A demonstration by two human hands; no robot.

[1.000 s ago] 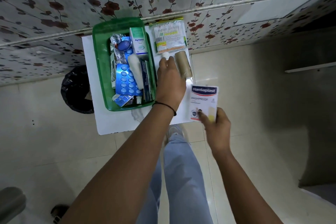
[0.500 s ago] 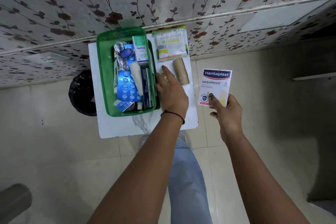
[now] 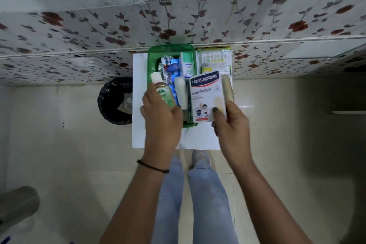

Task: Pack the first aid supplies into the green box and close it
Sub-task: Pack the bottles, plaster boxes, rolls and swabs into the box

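the green box [image 3: 152, 65] sits open on the small white table [image 3: 139, 105], against the wall at twelve o'clock, already holding blister packs, a white carton and a pale roll. the left hand [image 3: 161, 117] has its fingers wrapped around a small bottle [image 3: 163, 92] with a white cap and green label, held over the box's nine o'clock side. it looks rigid and light (the smooth plastic could slip, so a grip round the body beats one at the cap). the right hand [image 3: 230, 123] pinches the plaster box [image 3: 208, 97] by its lower corner, thumb on the front, over the box's three o'clock edge; thin card, nearly weightless, easy to crush, so best held by its edges. a tan bandage roll [image 3: 227, 89], soft and squashy, and a packet of cotton buds [image 3: 215, 60] lie on the table at three o'clock of the box, not yet packed.
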